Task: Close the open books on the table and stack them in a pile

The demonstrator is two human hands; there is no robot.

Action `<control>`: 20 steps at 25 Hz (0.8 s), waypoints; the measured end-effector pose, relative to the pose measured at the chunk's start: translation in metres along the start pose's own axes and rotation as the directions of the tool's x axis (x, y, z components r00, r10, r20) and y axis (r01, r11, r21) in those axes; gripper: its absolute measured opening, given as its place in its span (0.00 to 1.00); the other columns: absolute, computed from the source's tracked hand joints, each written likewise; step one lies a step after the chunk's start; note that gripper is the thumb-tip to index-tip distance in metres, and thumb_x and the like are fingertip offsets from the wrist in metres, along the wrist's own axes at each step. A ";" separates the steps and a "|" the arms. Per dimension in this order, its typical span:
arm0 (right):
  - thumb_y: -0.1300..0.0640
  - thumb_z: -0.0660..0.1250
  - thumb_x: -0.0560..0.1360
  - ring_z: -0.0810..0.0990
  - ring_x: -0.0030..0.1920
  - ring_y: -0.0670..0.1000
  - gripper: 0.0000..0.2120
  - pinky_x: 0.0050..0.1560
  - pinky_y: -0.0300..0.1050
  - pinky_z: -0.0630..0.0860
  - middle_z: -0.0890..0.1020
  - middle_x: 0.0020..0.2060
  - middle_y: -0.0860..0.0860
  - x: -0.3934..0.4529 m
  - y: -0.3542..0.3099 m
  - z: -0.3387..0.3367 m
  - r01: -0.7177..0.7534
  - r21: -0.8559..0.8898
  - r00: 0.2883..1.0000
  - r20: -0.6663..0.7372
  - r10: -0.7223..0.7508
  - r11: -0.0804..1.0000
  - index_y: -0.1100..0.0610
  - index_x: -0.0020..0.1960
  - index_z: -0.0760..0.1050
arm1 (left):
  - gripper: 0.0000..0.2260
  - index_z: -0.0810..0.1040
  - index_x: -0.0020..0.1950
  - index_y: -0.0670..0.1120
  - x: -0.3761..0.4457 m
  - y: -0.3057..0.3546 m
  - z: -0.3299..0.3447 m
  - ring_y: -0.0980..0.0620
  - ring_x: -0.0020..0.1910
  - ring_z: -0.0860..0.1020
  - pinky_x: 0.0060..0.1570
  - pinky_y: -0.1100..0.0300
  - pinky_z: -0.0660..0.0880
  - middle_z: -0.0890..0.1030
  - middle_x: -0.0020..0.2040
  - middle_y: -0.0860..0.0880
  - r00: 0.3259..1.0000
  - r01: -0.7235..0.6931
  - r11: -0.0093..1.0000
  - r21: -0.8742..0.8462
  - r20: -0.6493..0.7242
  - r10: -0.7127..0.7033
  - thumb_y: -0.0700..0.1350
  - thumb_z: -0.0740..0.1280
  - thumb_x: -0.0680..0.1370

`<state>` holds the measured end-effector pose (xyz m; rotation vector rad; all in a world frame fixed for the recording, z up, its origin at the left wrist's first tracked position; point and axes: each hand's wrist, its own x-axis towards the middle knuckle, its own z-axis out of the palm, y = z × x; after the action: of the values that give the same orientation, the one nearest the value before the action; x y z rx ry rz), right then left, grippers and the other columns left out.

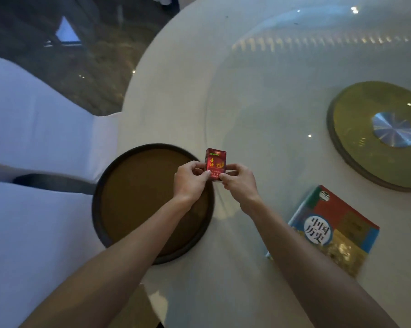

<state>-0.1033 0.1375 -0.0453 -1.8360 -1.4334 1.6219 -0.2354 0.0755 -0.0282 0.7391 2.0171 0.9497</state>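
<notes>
A small red box with gold lettering stands upright above the round table, held from both sides. My left hand pinches its lower left edge and my right hand pinches its lower right edge. A closed book with a red, blue and yellow cover and a white circle of characters lies flat on the glass to the right of my right forearm. No open book is in view.
A round brown tray with a dark rim sits under my left forearm at the table's near edge. A glass turntable with a yellow-green disc fills the right. White-covered chairs stand to the left.
</notes>
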 end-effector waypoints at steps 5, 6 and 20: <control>0.55 0.74 0.73 0.87 0.49 0.54 0.13 0.54 0.59 0.84 0.86 0.46 0.53 -0.019 0.001 0.066 0.019 -0.120 0.996 0.086 -0.008 0.993 0.54 0.58 0.81 | 0.10 0.84 0.55 0.47 -0.007 -0.049 -0.050 0.55 0.48 0.82 0.51 0.59 0.79 0.83 0.46 0.54 0.990 0.088 0.996 0.012 -0.114 -0.086 0.44 0.76 0.75; 0.54 0.74 0.73 0.86 0.49 0.53 0.14 0.55 0.58 0.84 0.86 0.47 0.52 -0.021 0.003 0.075 0.027 -0.147 0.995 0.099 -0.013 0.989 0.53 0.58 0.81 | 0.10 0.84 0.56 0.47 -0.009 -0.058 -0.055 0.55 0.48 0.82 0.50 0.60 0.78 0.83 0.46 0.54 0.987 0.104 0.995 0.007 -0.123 -0.103 0.44 0.76 0.75; 0.50 0.69 0.80 0.82 0.57 0.47 0.20 0.60 0.50 0.82 0.83 0.58 0.49 -0.047 0.019 0.119 0.113 -0.377 0.961 0.277 -0.004 0.919 0.55 0.70 0.76 | 0.12 0.79 0.61 0.47 -0.020 -0.117 -0.085 0.56 0.47 0.79 0.37 0.66 0.71 0.82 0.55 0.50 0.972 0.234 0.968 0.088 -0.040 -0.231 0.47 0.71 0.78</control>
<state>-0.1920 0.0465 -0.0706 -1.7891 -2.0402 1.7055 -0.3154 -0.0359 -0.0798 0.5241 2.1300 0.7394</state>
